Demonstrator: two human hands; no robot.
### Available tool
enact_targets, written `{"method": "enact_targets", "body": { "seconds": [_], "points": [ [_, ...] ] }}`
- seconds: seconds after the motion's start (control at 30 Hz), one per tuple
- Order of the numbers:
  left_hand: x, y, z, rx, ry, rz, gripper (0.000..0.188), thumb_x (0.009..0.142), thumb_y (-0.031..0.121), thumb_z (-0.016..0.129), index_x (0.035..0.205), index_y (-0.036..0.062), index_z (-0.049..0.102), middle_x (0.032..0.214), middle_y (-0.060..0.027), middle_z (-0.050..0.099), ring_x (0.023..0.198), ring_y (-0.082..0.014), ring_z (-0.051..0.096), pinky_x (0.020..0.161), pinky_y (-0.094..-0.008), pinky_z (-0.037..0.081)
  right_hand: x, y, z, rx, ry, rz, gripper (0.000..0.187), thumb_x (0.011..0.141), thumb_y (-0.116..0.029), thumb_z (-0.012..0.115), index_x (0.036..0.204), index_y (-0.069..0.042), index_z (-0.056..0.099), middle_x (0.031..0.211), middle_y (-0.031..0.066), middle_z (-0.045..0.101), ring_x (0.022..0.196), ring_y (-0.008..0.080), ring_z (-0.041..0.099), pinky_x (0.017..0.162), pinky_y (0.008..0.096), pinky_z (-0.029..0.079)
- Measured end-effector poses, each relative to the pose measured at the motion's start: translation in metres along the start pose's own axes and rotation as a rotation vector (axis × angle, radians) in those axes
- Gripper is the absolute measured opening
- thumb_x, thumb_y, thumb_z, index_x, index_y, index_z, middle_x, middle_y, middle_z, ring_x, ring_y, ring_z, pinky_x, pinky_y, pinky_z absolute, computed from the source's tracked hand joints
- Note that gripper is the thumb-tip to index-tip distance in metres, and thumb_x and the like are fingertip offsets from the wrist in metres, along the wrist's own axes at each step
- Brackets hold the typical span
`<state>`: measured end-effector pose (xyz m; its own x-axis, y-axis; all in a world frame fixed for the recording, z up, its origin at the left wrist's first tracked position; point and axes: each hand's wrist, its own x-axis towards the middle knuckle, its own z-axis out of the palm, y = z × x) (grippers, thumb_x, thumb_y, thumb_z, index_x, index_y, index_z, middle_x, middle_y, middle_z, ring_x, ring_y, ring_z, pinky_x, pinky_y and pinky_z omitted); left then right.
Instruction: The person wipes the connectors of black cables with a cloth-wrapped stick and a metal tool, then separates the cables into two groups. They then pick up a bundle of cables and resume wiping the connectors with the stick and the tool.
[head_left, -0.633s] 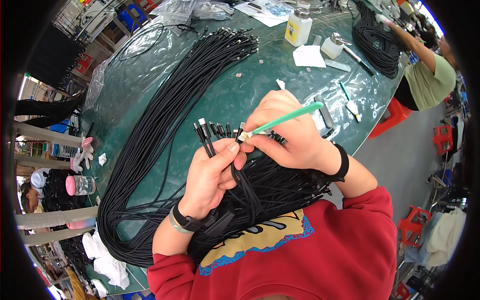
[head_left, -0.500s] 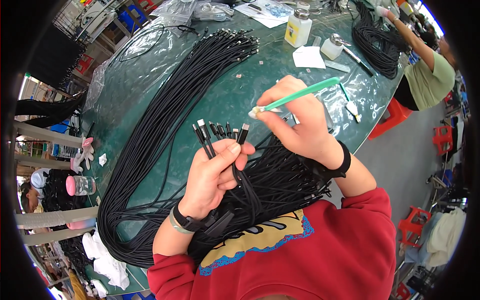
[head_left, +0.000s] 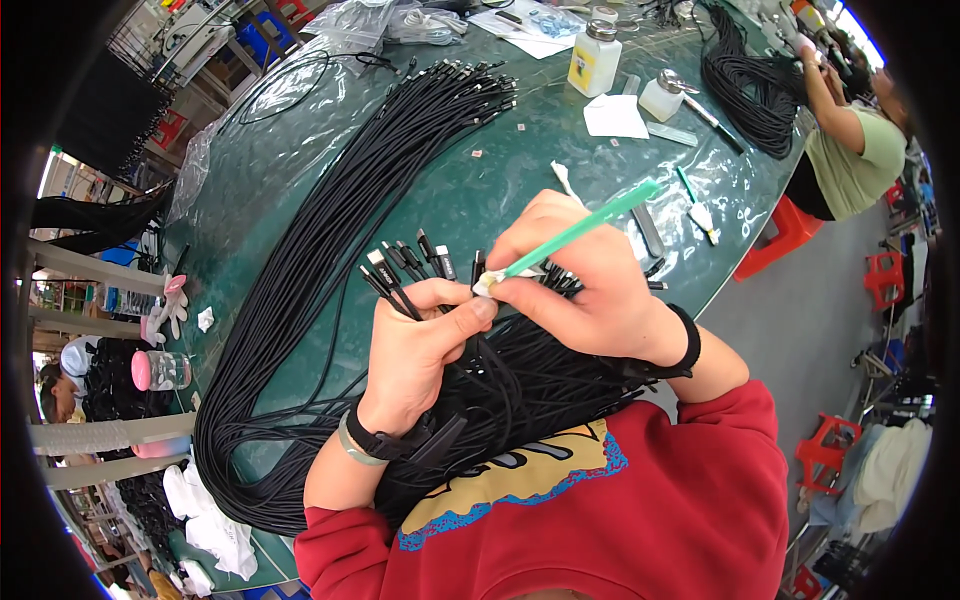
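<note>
Several black charging cables [head_left: 402, 262] fan out of my left hand [head_left: 420, 340], their metal-tipped plugs pointing away from me. Its thumb and fingers are closed around them just below the plugs. My right hand [head_left: 590, 270] pinches a green stick [head_left: 585, 228] whose tip is wrapped in white cloth [head_left: 488, 284]. That cloth tip touches one plug next to my left thumb; the exact contact is partly covered by my fingers. Beneath both hands lies a large bundle of black cables [head_left: 270, 330], looping left and up to a spread of plug ends on the green table.
A clear bottle with yellow label [head_left: 594, 66], a smaller pump bottle [head_left: 662, 96] and a white paper [head_left: 616, 116] stand or lie at the far right. Another cloth-tipped green stick [head_left: 700, 215] lies near the right edge. Beyond, a co-worker in a green shirt [head_left: 858, 165] handles cables.
My right hand has moved down and left, bringing the cloth tip from above the cables onto a plug. The fanned plugs have shifted and spread slightly in my left hand.
</note>
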<state>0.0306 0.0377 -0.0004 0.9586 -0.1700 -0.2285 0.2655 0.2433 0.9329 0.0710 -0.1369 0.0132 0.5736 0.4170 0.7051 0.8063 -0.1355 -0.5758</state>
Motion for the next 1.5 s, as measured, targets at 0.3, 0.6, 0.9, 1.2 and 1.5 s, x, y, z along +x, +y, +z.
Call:
{"method": "enact_targets", "body": {
  "seconds": [0.3,0.6,0.9,1.2,1.5],
  "points": [
    [0.003,0.007,-0.002,-0.256,-0.159,-0.142,0.015,0.079,0.008,0.058,0.087,-0.004,0.06,0.066,-0.0014,0.053,0.043,0.0002,0.031,0.038,-0.0164,0.02,0.004,0.0,-0.009,-0.087,0.071,0.001,0.016,0.068,0.003,0.062,0.082,0.0,0.056,0.075,0.0069,0.055,0.066,0.0189,0.05,0.06,0.0267,0.038],
    [0.005,0.007,-0.007,-0.264,-0.244,-0.167,0.018,0.078,0.008,0.058,0.088,-0.007,0.06,0.067,-0.0011,0.053,0.044,-0.0008,0.03,0.04,-0.016,0.02,-0.01,0.007,-0.015,0.075,0.144,0.197,0.018,0.071,0.003,0.061,0.087,0.001,0.054,0.079,0.0078,0.054,0.069,0.0145,0.049,0.061,0.0247,0.037],
    [0.002,0.002,0.002,0.19,0.077,0.102,0.004,0.071,0.002,0.066,0.073,-0.001,0.065,0.059,0.0036,0.051,0.049,-0.0016,0.039,0.044,-0.0174,0.026,-0.004,0.0,0.0,-0.02,0.053,0.083,0.016,0.067,0.001,0.063,0.082,-0.003,0.056,0.074,0.0058,0.054,0.066,0.0182,0.05,0.06,0.0273,0.038],
    [-0.001,0.003,0.005,0.276,0.1,0.145,0.002,0.07,0.0,0.066,0.072,-0.0004,0.065,0.06,0.0044,0.052,0.053,-0.0018,0.042,0.046,-0.0183,0.03,0.003,0.001,0.001,-0.219,0.043,-0.066,0.018,0.063,-0.001,0.064,0.079,-0.006,0.056,0.074,0.0051,0.054,0.065,0.0242,0.049,0.06,0.0322,0.037],
    [0.004,-0.001,0.003,0.291,0.113,0.145,0.002,0.07,0.0,0.066,0.071,-0.0006,0.065,0.059,0.0043,0.051,0.052,-0.0017,0.041,0.045,-0.0182,0.029,0.004,0.001,0.0,-0.189,-0.017,-0.091,0.018,0.063,-0.002,0.064,0.079,-0.006,0.056,0.074,0.0054,0.054,0.068,0.0237,0.05,0.061,0.0326,0.036]
  ]
}}
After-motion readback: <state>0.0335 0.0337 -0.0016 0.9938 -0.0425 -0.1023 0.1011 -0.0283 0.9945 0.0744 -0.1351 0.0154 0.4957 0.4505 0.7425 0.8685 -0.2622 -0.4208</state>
